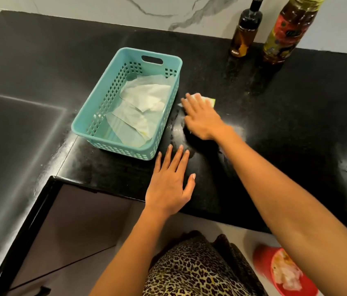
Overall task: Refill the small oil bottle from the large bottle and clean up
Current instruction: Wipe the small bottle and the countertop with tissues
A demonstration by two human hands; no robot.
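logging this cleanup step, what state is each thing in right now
small oil bottle: upright, capped, by the wall
large bottle: upright beside it, top out of view
basket: upright, holding crumpled paper towels
tissue: pressed flat on the counter under the right hand
left hand: open, flat on the counter
red bin: open, holding white waste
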